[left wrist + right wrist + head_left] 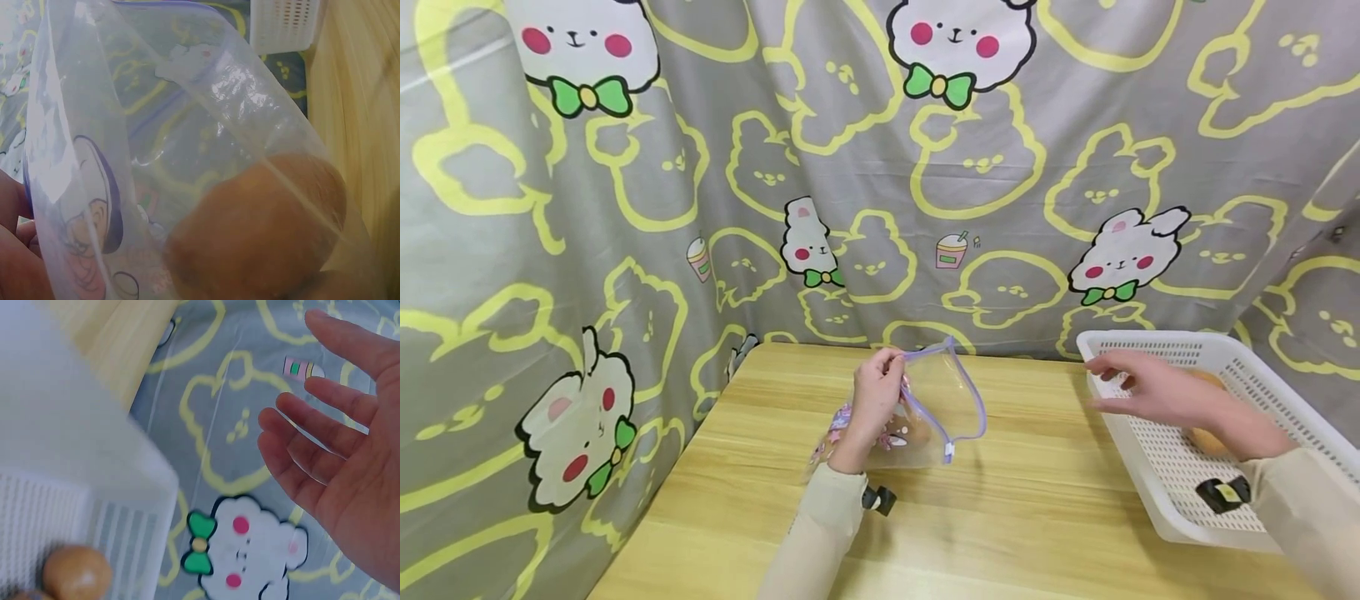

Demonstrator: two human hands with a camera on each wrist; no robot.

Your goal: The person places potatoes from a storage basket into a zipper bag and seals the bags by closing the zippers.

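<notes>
My left hand (874, 396) pinches the purple-edged rim of a clear zip bag (951, 387) printed with cartoon figures. The bag's mouth gapes to the right, its white slider (950, 449) at the near end. Through the plastic, the left wrist view shows a smooth brown bun-like piece (256, 231) inside. My right hand (1157, 390) hovers over the left rim of a white basket (1138, 492), fingers apart and holding nothing. In the right wrist view its palm and relaxed fingers (340, 400) show. A round brown piece (76, 574) lies in the basket.
A wood-grain table (1022, 517) carries both bag and basket. Behind it and along the left side hangs a grey curtain (865, 175) with yellow outlines and cartoon rabbits. The basket's raised walls stand at the table's right.
</notes>
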